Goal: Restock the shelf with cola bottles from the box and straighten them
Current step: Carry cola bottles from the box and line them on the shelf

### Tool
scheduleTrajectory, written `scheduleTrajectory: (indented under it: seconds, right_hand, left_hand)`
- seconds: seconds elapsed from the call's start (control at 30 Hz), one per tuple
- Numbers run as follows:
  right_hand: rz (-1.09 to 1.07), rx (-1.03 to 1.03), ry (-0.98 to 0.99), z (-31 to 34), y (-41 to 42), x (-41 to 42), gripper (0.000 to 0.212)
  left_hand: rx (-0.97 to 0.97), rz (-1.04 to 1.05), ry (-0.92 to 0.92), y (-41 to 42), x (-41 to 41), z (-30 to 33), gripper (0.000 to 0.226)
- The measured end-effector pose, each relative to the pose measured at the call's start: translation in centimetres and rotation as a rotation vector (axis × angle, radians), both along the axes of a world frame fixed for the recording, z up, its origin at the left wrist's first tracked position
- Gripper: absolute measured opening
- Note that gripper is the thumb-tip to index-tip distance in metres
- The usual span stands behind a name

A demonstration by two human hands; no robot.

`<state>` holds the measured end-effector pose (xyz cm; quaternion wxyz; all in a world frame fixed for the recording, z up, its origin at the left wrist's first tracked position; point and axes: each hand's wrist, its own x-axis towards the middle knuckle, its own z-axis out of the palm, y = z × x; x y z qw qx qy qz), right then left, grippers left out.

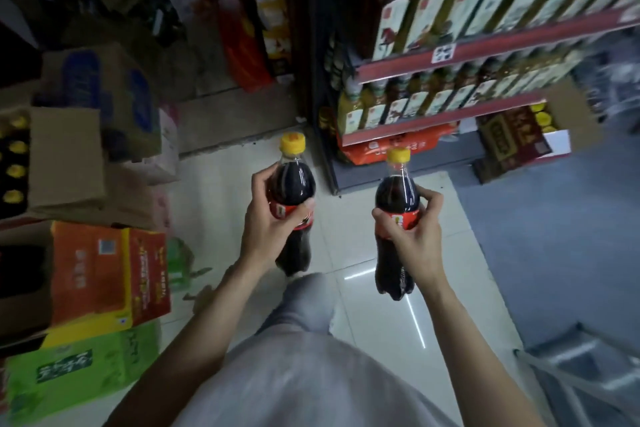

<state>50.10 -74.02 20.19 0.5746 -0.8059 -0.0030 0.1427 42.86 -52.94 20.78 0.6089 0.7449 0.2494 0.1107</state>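
Two cola bottles are being carried upright, one per hand: the left bottle (292,204) is being gripped around its red label by the left hand (268,222), the right bottle (398,215) likewise by the right hand (414,229), probably so that both can be set down cap-up. The open box (65,163) of yellow-capped bottles is being left at the near left; the shelf (450,114) is standing at the far right.
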Motion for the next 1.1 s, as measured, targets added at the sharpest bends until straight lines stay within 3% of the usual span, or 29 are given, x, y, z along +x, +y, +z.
scheduleTrajectory:
  seconds: [0.3,0.73,0.97,1.1]
  right_hand:
    - [-0.062,0.052,-0.176,3.3,-10.5,14.3,0.047]
    - [0.063,0.132,-0.270,10.0,-22.2,34.9,0.052]
    - [0.264,0.176,-0.312,15.7,-27.2,44.6,0.045]
    - [0.280,0.254,-0.290,20.4,-29.0,50.3,0.058]
  left_hand:
    - [-0.064,-0.207,-0.081,-12.4,15.9,1.8,0.056]
    - [0.192,-0.171,-0.252,-25.5,34.0,8.1,0.056]
    - [0.304,-0.071,-0.378,-31.8,42.6,15.0,0.057]
    - [0.300,0.032,-0.406,-34.8,47.9,20.5,0.055]
